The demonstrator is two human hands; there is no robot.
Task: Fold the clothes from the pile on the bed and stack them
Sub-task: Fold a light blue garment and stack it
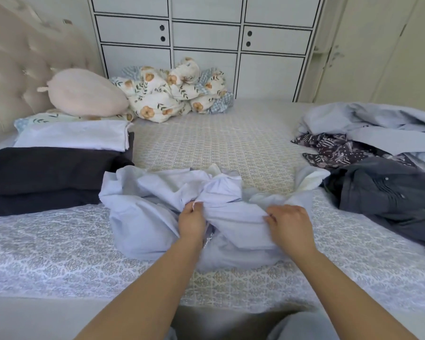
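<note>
**A:** Where is the garment the person is working on, and how is it held?

**B:** A pale blue shirt (157, 217) lies crumpled on the bed (47, 253), directly in front of the person, near the front edge. The left hand (191, 223) pinches a bunched fold near the middle of the shirt, fingers curled round the cloth. The right hand (288, 223) grips the fabric just beside it, fingers also curled into the cloth. Both hands hold the same garment, close together.

**A:** Why there?

**B:** It looks as if the person is gathering or pulling the cloth to spread it flat, since the shirt is not yet laid out. The open middle of the bed gives room to do that.

**A:** What else is on the bed?

**B:** To the left, a stack of folded clothes (47, 173): dark pieces in front, a white folded piece (71, 136) behind. It touches or nearly touches the shirt's left edge. To the right, the unfolded pile (378, 168): a dark grey shirt, a dark patterned piece and more pale blue cloth, all tangled. A sleeve end of the shirt reaches toward it.

**A:** Anything in the way?

**B:** Space is tight on both sides, so spreading the shirt could overlap the stack or the pile. Farther back sit a pink plush cushion (86, 94) and a rumpled floral blanket (172, 89), well apart from the hands. White cabinets (206, 33) stand behind the bed.
</note>
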